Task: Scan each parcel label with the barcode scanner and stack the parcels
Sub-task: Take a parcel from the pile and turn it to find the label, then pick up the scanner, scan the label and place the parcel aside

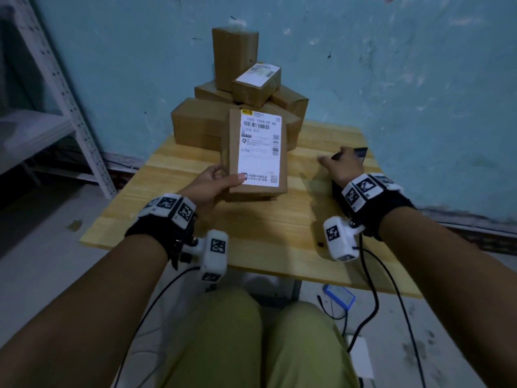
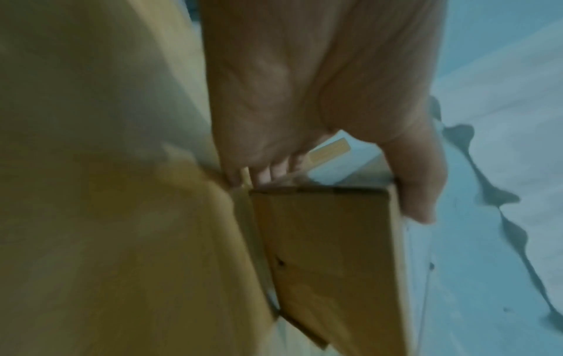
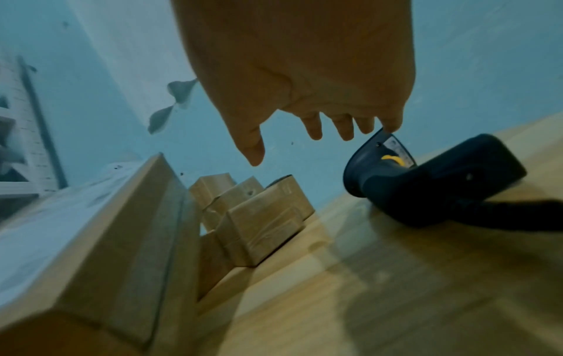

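Showing table (image 1: 279,242) bearing a parcel pile (image 1: 237,107) beyond the fingers; left hand (image 1: 212,186) clamps the labelled parcel (image 1: 256,152), thumb on top; right hand (image 3: 304,72), fingers spread and relaxed, little fingertip touching the scanner (image 3: 426,183) lying below.

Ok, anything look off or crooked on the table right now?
Yes: the parcel pile by the wall is ragged. The small labelled box sits skewed on top, and the tall box stands on end behind it. The barcode scanner lies on its side. No damage shows on the held parcel.
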A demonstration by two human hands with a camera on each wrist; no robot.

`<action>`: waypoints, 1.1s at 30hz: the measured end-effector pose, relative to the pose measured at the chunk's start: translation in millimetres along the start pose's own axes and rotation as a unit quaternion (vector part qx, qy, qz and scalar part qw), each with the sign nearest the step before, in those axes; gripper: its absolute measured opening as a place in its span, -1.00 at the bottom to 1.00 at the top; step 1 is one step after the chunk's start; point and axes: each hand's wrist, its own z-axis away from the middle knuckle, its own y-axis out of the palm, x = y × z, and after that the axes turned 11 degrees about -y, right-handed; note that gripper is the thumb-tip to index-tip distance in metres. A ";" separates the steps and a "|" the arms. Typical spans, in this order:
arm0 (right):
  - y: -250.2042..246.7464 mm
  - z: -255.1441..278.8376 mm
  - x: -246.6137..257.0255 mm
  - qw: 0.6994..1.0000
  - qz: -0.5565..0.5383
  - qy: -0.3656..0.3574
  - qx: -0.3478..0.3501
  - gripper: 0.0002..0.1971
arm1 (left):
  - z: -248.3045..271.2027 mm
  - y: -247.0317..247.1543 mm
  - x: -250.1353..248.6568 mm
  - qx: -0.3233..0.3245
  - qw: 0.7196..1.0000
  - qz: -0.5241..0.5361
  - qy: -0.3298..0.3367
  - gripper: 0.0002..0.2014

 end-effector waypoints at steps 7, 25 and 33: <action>15.3 -20.4 -17.6 0.992 0.057 0.108 0.024 -0.09 | -29.6 -6.3 2.2 -0.049 0.998 0.022 0.020 -0.44; 18.8 -25.6 -17.0 0.982 0.147 0.101 0.071 -0.46 | -31.7 -8.0 3.6 -0.047 0.998 0.029 0.011 -0.04; 13.8 16.5 -9.7 0.997 -0.031 0.070 -0.008 -0.64 | -17.4 -5.0 2.4 -0.071 0.997 0.014 0.008 -0.26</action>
